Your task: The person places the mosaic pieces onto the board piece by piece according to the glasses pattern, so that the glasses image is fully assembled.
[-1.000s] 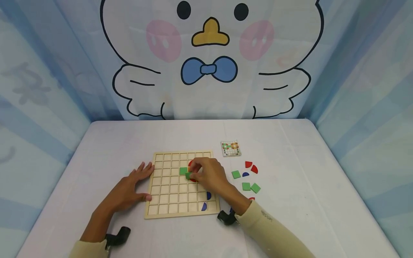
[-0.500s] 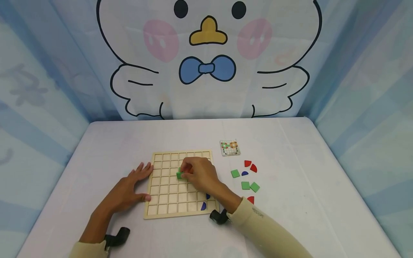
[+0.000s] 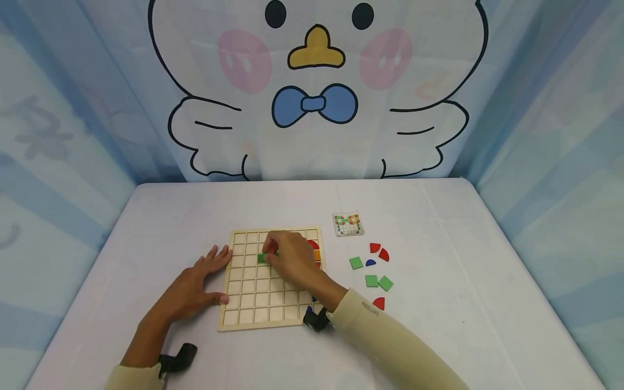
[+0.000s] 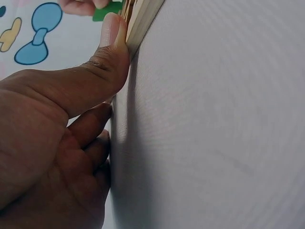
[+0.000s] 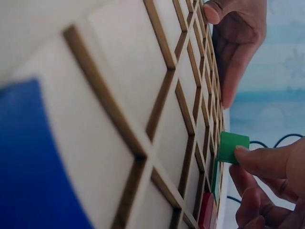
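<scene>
My right hand (image 3: 294,260) is over the upper middle of a wooden grid board (image 3: 263,300), pinching a green square tile (image 5: 233,145) between thumb and fingers. In the right wrist view the tile stands tilted up at the board's surface, beside another green tile (image 5: 216,180) lying in the grid. A red piece (image 3: 313,245) and an orange tile (image 3: 317,254) sit in the board's right-hand cells, partly covered by my hand. My left hand (image 3: 197,281) rests against the board's left edge, its fingers spread and its thumb (image 4: 112,38) touching the side.
Right of the board lie several green tiles (image 3: 372,281), loose red quarter-round pieces (image 3: 384,254) and a blue half-round piece (image 3: 371,262). A small printed pattern card (image 3: 348,223) lies beyond them. Another blue piece (image 5: 38,152) sits on the board's near right side.
My right hand has moved left across the board with the green tile. The red and orange pieces at the right now show from behind it. The left hand has stayed put.
</scene>
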The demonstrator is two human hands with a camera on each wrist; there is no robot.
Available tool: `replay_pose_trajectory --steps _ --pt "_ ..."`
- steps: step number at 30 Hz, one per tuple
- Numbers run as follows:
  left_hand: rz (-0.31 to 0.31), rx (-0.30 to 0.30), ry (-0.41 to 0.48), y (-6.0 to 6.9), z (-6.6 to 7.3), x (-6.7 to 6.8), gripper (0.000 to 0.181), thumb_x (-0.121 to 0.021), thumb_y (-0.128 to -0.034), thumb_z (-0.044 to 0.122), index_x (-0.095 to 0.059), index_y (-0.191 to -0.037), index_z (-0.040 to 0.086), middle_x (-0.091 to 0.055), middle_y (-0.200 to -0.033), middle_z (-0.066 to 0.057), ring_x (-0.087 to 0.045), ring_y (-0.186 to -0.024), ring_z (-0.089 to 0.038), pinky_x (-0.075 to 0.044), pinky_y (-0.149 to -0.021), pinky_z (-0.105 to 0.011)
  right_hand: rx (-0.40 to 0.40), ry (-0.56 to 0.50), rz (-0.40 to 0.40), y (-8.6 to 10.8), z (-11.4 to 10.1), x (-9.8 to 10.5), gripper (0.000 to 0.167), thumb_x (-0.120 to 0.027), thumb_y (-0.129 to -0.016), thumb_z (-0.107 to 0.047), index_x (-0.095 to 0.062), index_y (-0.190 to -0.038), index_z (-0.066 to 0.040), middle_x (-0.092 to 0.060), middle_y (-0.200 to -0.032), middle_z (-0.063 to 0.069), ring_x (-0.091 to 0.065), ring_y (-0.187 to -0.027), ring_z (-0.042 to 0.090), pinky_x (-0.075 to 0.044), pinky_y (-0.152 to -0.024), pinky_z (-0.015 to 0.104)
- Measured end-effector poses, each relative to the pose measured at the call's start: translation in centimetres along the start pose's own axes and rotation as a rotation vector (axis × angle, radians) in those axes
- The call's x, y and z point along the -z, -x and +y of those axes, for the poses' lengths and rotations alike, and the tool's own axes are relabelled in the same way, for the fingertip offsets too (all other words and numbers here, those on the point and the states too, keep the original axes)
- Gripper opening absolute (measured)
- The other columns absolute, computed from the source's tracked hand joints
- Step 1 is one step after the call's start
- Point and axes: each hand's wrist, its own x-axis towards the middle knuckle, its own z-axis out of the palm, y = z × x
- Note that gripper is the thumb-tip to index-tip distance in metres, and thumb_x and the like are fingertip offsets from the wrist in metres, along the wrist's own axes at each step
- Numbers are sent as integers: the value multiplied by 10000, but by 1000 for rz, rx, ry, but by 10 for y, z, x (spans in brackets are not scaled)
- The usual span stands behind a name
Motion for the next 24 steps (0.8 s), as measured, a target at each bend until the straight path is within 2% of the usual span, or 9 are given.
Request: replay_pose_trajectory --steps 6,12,17,20,24 --pt "0 -2 4 1 2 2 1104 -920 -759 376 -337 -1673 165 -235 -1769 -103 -128 -1653 -449 -128 -1285 -741 -37 33 -5 -6 -2 -3 115 -836 -918 -161 -735 -900 -213 -700 -815 -108 -608 -737 59 -447 -586 215" --pt "7 -9 0 1 0 2 1101 -919 -761 373 -338 -1673 162 -237 -1768 -108 -136 -1648 -464 -133 -1279 -751 -36 83 -43 -8 -6 0 113 -851 -908 -179 -743 -898 -212 -655 -762 -103 -584 -689 72 -444 -571 236" --pt "6 -8 0 1 -1 1 1107 -918 -757 378 -336 -1673 159 -237 -1768 -106 -131 -1650 -457 -132 -1284 -743 -38 126 -63 -10 -6 -1 156 -846 -909 -180 -719 -836 -234 -639 -757 -106 -573 -682 78 -443 -553 238" --pt "5 -5 1 1 0 1 1108 -920 -756 374 -337 -1672 155 -238 -1767 -107 -130 -1652 -451 -131 -1287 -739 -31 124 -68 -10 -5 0 167 -849 -899 -167 -717 -821 -233 -647 -770 -100 -581 -697 81 -449 -554 239" --pt "3 1 -1 1 1 1 1107 -922 -757 377 -337 -1672 161 -239 -1768 -103 -132 -1652 -452 -132 -1284 -744 -28 89 -70 -6 -1 4 139 -862 -878 -158 -736 -881 -217 -662 -800 -86 -591 -719 83 -461 -567 241"
